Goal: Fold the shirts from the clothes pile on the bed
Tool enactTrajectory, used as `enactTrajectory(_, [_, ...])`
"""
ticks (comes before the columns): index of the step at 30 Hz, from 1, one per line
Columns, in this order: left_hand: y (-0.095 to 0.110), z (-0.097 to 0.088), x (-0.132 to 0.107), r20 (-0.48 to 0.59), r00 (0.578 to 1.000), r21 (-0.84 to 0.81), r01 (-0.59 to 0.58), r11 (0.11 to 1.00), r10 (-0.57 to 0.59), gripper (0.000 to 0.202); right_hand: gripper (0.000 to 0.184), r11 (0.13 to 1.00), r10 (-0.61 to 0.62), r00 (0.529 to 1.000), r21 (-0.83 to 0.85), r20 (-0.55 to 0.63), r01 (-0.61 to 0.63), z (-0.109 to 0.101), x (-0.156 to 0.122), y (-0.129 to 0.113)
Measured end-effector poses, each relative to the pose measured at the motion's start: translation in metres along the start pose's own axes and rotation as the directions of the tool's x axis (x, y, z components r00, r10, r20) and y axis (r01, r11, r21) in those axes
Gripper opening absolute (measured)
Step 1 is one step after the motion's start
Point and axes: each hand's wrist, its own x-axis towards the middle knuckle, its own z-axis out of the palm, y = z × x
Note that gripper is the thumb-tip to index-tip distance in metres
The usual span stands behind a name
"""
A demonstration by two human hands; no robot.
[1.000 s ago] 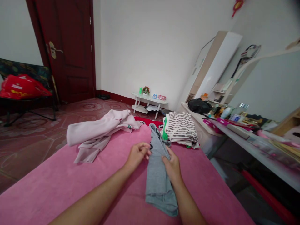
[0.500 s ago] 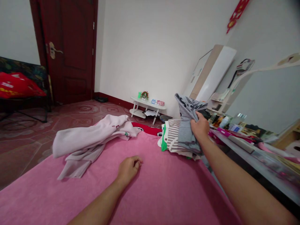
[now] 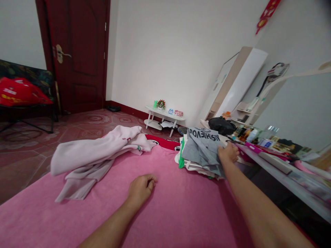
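Note:
A grey T-shirt [image 3: 203, 146] with dark lettering drapes over the front of a folded clothes stack [image 3: 195, 167], where white, striped and green cloth shows. My right hand [image 3: 229, 153] is at the shirt's right edge, its fingers curled and seemingly gripping the cloth; part of the grip is hidden. On the pink bed cover [image 3: 168, 206] rests my left hand [image 3: 141, 187], loosely closed with nothing visible in it. Left of it lies a crumpled pale pink sweatshirt [image 3: 103, 148], apart from the hand.
Along the right runs a dressing table [image 3: 279, 172] crowded with bottles [image 3: 266, 143] and boxes. A black bag [image 3: 222, 125] sits behind the stack. Past the bed stand a low white table [image 3: 165, 112] and, at far left, a chair with a red bag [image 3: 20, 91].
My right hand has moved right and down, and the grey T-shirt has gone from held up to lying spread over the stack. My left hand stays put.

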Motion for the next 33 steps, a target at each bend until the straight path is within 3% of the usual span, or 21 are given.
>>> enactTrajectory(2, [-0.001,0.001,0.000,0.004,1.000,0.001,0.003,1.000,-0.003,0.024,0.056,0.996,-0.071,0.993,-0.060,-0.095,0.065,-0.002,-0.005,-0.014])
enactTrajectory(3, [-0.001,0.001,0.000,0.004,1.000,0.004,0.002,1.000,-0.002,0.024,0.057,0.985,-0.161,0.984,-0.082,-0.071,0.155,0.000,-0.009,-0.020])
enactTrajectory(5, [-0.002,0.002,0.000,-0.004,1.000,0.010,-0.002,1.000,0.002,0.023,0.059,0.926,-0.341,0.926,-0.113,0.161,0.360,0.007,-0.020,-0.029])
enactTrajectory(7, [-0.002,0.001,-0.001,-0.011,1.000,0.008,-0.010,1.000,0.010,0.023,0.060,0.879,-0.375,0.810,-0.105,0.452,0.465,0.018,-0.032,-0.034])
enactTrajectory(8, [-0.002,0.001,-0.001,-0.010,1.000,0.003,-0.014,1.000,0.014,0.023,0.061,0.871,-0.351,0.764,-0.110,0.541,0.478,0.022,-0.038,-0.036])
enactTrajectory(9, [-0.002,0.001,-0.001,-0.006,1.000,-0.006,-0.018,1.000,0.018,0.024,0.061,0.871,-0.325,0.747,-0.126,0.580,0.476,0.026,-0.044,-0.039])
enactTrajectory(11, [-0.002,0.001,-0.001,0.002,1.000,-0.022,-0.026,0.999,0.026,0.024,0.059,0.871,-0.315,0.758,-0.142,0.571,0.470,0.026,-0.063,-0.048])
enactTrajectory(14, [-0.002,0.001,0.000,0.004,0.999,-0.028,-0.032,0.999,0.032,0.023,0.050,0.840,-0.457,0.712,-0.005,0.533,0.543,0.013,-0.116,-0.064])
enactTrajectory(17, [-0.005,0.002,0.000,-0.009,0.999,-0.029,-0.051,0.998,0.051,0.023,0.050,0.781,-0.584,0.577,0.201,0.571,0.591,-0.003,-0.192,-0.074])
enactTrajectory(19, [-0.007,0.002,0.000,-0.021,0.997,-0.035,-0.079,0.996,0.078,0.023,0.055,0.794,-0.575,0.526,0.272,0.627,0.544,-0.011,-0.241,-0.076])
enactTrajectory(23, [-0.010,0.004,-0.003,-0.030,0.990,-0.011,-0.135,0.991,0.135,0.024,0.057,0.852,-0.503,0.564,0.266,0.655,0.451,-0.025,-0.293,-0.072])
enactTrajectory(28, [-0.004,0.001,-0.008,-0.029,0.983,0.060,-0.181,0.982,0.183,0.024,0.052,0.849,-0.527,0.605,0.340,0.597,0.403,-0.033,-0.296,-0.066])
enactTrajectory(31, [0.002,-0.034,-0.005,-0.099,0.969,0.118,-0.215,0.970,0.227,0.028,0.046,0.831,-0.550,0.640,0.427,0.537,0.356,-0.032,-0.292,-0.060])
enactTrajectory(33, [0.002,-0.075,-0.003,-0.281,0.932,0.206,-0.175,0.963,0.230,0.039,0.042,0.816,-0.555,0.663,0.487,0.504,0.313,-0.030,-0.291,-0.056])
